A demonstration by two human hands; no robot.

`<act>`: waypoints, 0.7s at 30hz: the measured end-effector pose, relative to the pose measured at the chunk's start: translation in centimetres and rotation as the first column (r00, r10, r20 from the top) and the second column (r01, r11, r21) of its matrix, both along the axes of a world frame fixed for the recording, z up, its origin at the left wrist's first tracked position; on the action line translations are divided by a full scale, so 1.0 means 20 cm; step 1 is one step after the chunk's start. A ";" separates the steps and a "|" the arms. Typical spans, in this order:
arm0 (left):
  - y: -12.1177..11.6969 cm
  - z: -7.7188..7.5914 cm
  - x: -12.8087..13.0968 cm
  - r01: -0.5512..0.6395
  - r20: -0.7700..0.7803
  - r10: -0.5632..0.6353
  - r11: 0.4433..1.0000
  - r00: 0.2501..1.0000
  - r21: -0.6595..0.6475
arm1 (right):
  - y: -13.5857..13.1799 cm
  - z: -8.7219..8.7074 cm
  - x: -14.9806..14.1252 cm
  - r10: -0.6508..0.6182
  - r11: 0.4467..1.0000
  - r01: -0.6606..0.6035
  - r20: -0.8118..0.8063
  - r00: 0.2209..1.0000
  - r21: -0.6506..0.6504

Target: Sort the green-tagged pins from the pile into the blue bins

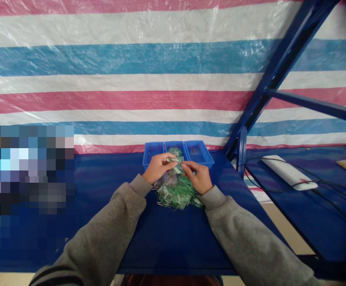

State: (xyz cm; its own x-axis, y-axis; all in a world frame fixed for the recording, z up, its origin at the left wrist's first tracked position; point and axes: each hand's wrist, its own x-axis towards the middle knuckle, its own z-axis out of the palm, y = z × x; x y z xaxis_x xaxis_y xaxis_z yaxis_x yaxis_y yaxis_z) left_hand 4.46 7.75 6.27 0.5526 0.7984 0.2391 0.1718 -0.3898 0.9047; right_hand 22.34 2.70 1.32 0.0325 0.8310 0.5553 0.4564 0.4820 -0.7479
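Observation:
My left hand [157, 168] pinches a small clear plastic packet [173, 160] with thin, metallic-looking pieces in it. Close on the other side, my right hand [199, 177] has thumb and fingertips closed at the packet's right edge. Below both hands a heap of green-tinted clear packets [179, 195] lies on the blue table; slim pieces show in some of them. Purplish packets [160, 183] lie on the heap's left side. Just behind my hands stand three blue bins, and similar green packets [175, 151] lie in the middle one.
The left bin [154, 149] and right bin [204, 158] flank the middle one; a small clear item lies in the right bin. A blue metal frame [242, 149] rises at right. Beyond a gap, a white device [290, 173] and black cables rest on another blue surface. The far left is pixelated.

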 end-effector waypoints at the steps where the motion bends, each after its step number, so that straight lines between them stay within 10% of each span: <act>1: 0.00 0.00 0.00 -0.014 0.020 0.015 0.999 1.000 -0.037 | 0.00 0.00 0.00 0.023 1.000 -0.024 -0.038 0.999 -0.011; 7: 0.00 0.00 -0.01 -0.039 0.053 0.050 0.980 0.997 -0.195 | -0.02 0.03 -0.01 0.077 0.991 -0.082 0.054 0.996 0.108; 11: 0.00 0.02 -0.02 -0.271 -0.075 0.272 0.962 0.959 0.022 | -0.02 0.02 -0.01 0.087 0.994 -0.094 0.103 0.991 0.062; 21: 0.05 0.01 -0.05 -0.429 -0.054 0.442 0.889 0.895 0.161 | 0.02 -0.02 0.00 0.093 0.952 -0.193 -0.374 0.923 -0.239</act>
State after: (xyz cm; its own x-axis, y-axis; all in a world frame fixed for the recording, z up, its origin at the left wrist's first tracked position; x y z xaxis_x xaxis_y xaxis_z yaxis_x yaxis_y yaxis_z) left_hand 3.56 8.75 6.50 0.1809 0.9250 0.3341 0.4288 -0.3798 0.8197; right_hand 22.29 3.18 0.96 0.0552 0.9563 0.2872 0.0782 0.2826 -0.9561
